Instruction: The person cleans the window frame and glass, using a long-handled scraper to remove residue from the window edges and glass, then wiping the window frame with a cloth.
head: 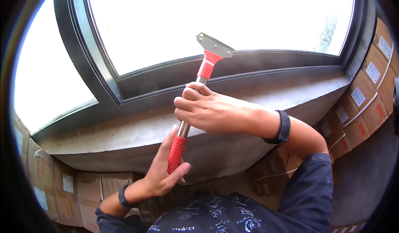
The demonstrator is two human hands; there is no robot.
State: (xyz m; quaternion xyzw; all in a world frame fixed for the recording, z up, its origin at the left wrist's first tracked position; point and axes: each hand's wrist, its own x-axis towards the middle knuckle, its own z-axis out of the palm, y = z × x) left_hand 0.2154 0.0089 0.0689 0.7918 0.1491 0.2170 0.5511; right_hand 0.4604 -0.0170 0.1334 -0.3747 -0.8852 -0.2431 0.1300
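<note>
A long-handled scraper [176,152] with a red studded grip, a metal shaft, a red neck and a wide metal head slants across the middle of the view, head uppermost. My right hand [199,108] is closed around its metal shaft. Lower down, my left hand [165,167] is at the red grip, its fingers partly hidden behind it and its thumb apart. The scraper's head overlaps the lower part of the window pane [218,15] in view; whether it touches the glass I cannot tell.
Below the dark metal window frame [280,60] runs a stained sill [124,133] with small specks on it. Strapped cardboard boxes [361,99] are stacked at the right. More cardboard boxes [65,189] stand at the lower left, under the sill.
</note>
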